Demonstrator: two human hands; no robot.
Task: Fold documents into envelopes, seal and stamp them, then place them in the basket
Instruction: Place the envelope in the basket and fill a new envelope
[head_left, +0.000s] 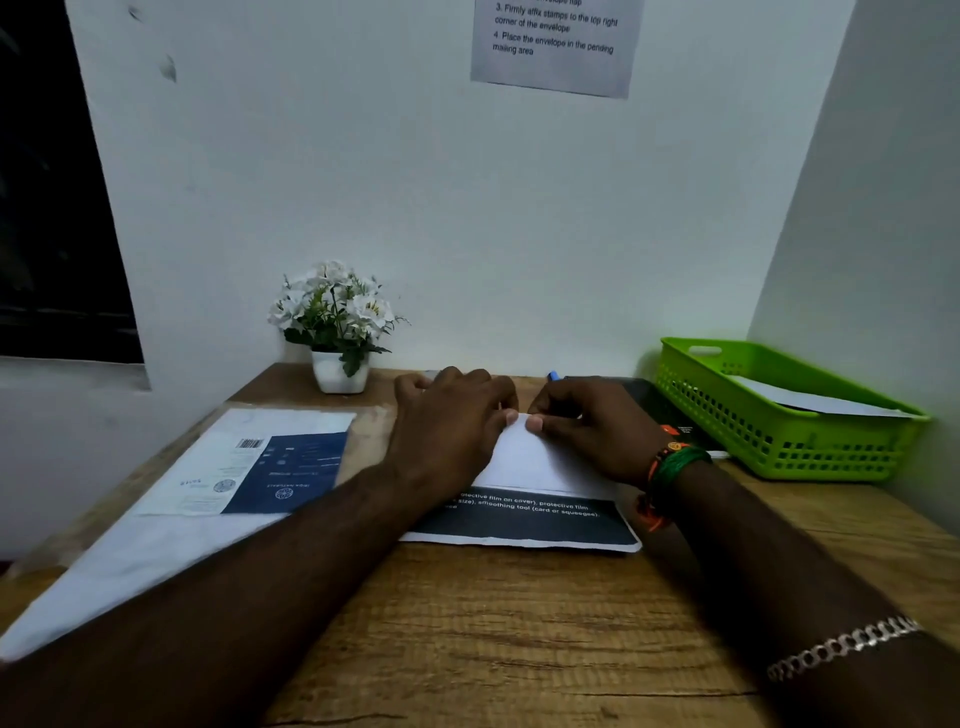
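Observation:
A sheet printed dark with white text (524, 522) lies on the wooden desk in front of me, its far part folded over so the white back (524, 457) faces up. My left hand (449, 421) and my right hand (592, 423) meet at the far edge of the folded part, thumbs and fingertips pinching the white paper at the middle. A green plastic basket (779, 441) stands at the right against the wall, with a white envelope (810, 400) lying inside it.
A stack of white papers with a blue printed sheet (244, 473) lies at the left. A pot of white flowers (337, 332) stands at the back. A blue pen tip (553, 375) and a dark flat object (660, 410) sit behind my right hand.

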